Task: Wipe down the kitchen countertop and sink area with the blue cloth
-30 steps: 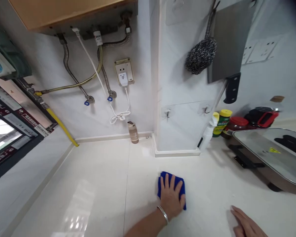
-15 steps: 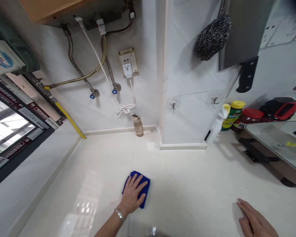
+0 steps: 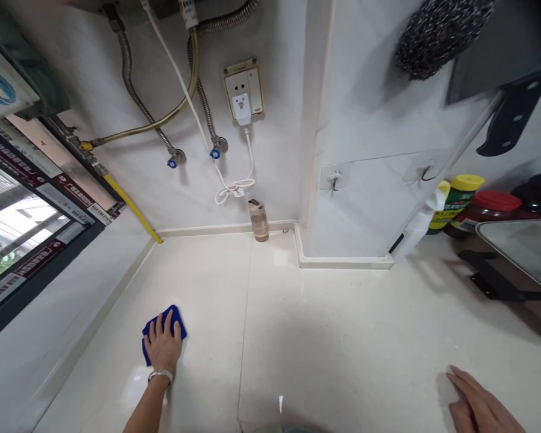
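My left hand presses a folded blue cloth onto the pale glossy countertop, on the left side of the head view. Its fingers spread over the cloth, and part of the cloth is hidden beneath the palm. A silvery band circles that wrist. At the lower right, my right hand is over the countertop with its fingers stretched out and nothing visible in them. The frame edge cuts off part of this hand.
A brown bottle stands against the back wall, right of a yellow pipe. On the right are a white spray bottle, a red-lidded jar and an electric pan. A cleaver and a scrubber hang above.
My left hand has slid the blue cloth leftward across the countertop. The view has shifted somewhat, while my right hand stays at the lower right.
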Available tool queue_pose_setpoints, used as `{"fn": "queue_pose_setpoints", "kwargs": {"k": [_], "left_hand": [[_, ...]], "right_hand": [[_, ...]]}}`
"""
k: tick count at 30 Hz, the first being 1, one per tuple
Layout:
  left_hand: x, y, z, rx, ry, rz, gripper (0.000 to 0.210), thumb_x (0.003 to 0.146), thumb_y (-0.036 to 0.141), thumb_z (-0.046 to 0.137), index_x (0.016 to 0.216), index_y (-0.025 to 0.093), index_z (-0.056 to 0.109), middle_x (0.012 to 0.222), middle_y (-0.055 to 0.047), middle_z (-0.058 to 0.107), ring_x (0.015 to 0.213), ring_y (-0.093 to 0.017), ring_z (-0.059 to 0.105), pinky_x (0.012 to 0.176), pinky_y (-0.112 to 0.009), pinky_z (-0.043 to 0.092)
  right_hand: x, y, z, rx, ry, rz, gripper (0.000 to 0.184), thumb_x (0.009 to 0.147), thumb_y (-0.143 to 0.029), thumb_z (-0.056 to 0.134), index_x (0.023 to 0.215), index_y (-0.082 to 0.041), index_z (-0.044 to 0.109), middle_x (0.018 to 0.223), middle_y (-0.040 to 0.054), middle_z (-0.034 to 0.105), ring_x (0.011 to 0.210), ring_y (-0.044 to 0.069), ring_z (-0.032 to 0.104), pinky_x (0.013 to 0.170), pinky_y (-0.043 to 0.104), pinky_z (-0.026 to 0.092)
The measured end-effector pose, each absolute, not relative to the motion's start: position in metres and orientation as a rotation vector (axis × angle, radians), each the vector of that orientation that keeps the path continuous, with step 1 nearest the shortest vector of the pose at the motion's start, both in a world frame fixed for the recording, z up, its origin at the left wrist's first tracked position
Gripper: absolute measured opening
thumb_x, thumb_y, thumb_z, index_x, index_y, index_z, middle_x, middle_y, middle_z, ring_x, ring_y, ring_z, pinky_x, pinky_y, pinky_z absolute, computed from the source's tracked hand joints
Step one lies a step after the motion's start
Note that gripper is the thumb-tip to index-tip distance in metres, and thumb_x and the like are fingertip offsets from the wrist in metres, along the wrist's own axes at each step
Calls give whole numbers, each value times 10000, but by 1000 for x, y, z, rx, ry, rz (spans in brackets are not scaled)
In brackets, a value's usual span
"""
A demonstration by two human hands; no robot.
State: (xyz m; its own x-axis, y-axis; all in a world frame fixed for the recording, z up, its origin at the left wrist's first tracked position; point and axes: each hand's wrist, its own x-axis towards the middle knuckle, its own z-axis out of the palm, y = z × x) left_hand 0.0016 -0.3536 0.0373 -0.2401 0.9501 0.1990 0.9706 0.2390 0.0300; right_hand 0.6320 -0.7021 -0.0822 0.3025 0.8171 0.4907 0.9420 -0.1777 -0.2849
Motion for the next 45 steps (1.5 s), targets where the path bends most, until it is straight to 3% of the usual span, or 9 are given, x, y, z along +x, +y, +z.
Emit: {"fn": "queue_pose_setpoints", "kwargs": {"k": [3, 9, 16, 28, 35, 40, 45], "left_hand": [[17, -364, 32, -1846, -2307, -205, 571, 998, 430, 245, 1505, 237, 424, 1592, -100, 401, 1472, -349, 319, 1186, -583, 278], [41, -430, 19, -2247, -1857, -139, 536, 989, 349, 286, 1479, 234, 471, 1579, -87, 425, 1489, -315, 301, 1207, -549, 279], [108, -491, 22, -2662, -1333, -165, 644, 929, 323, 468, 1551, 342, 303, 1638, -35, 321, 1523, -321, 229, 1211, -583, 282], [253, -472, 25, -3085, -930, -290, 672, 954, 434, 461, 1570, 368, 202, 1680, -14, 193, 1525, -359, 195, 1208, -646, 240], [353, -451, 12, -3221, -793, -478, 610, 961, 502, 439, 1542, 370, 308, 1654, -7, 282, 1522, -334, 214, 1227, -625, 222], [352, -416, 9, -3302, -647, -531, 547, 950, 511, 465, 1486, 427, 397, 1620, 60, 353, 1510, -270, 260, 1244, -563, 227], [313, -353, 14, -3108, -1032, -553, 531, 937, 407, 509, 1465, 409, 446, 1587, 29, 415, 1490, -283, 301, 1233, -568, 240]], "right_hand": [[632, -700, -81, -2025, -1534, -297, 583, 880, -312, 452, 1439, -149, 422, 1418, 172, 537, 1271, 345, 560, 1099, 557, 470], [629, -699, -77, -1984, -1476, -292, 572, 834, -287, 506, 1391, -156, 479, 1399, 162, 560, 1281, 347, 558, 1120, 543, 454], [625, -697, -68, -1992, -1507, -315, 581, 846, -276, 496, 1410, -136, 470, 1406, 161, 563, 1281, 333, 558, 1118, 525, 462], [626, -695, -73, -2014, -1501, -343, 517, 897, -269, 463, 1399, -141, 465, 1400, 164, 560, 1257, 316, 569, 1074, 521, 498], [625, -695, -73, -2063, -1485, -346, 516, 909, -285, 461, 1416, -190, 449, 1415, 140, 555, 1268, 304, 570, 1089, 525, 489], [627, -696, -73, -2082, -1485, -320, 531, 913, -299, 457, 1437, -210, 432, 1443, 140, 533, 1270, 318, 570, 1070, 544, 502], [628, -697, -77, -2125, -1463, -307, 525, 915, -308, 447, 1433, -224, 435, 1421, 129, 554, 1240, 315, 594, 1043, 536, 526]]}}
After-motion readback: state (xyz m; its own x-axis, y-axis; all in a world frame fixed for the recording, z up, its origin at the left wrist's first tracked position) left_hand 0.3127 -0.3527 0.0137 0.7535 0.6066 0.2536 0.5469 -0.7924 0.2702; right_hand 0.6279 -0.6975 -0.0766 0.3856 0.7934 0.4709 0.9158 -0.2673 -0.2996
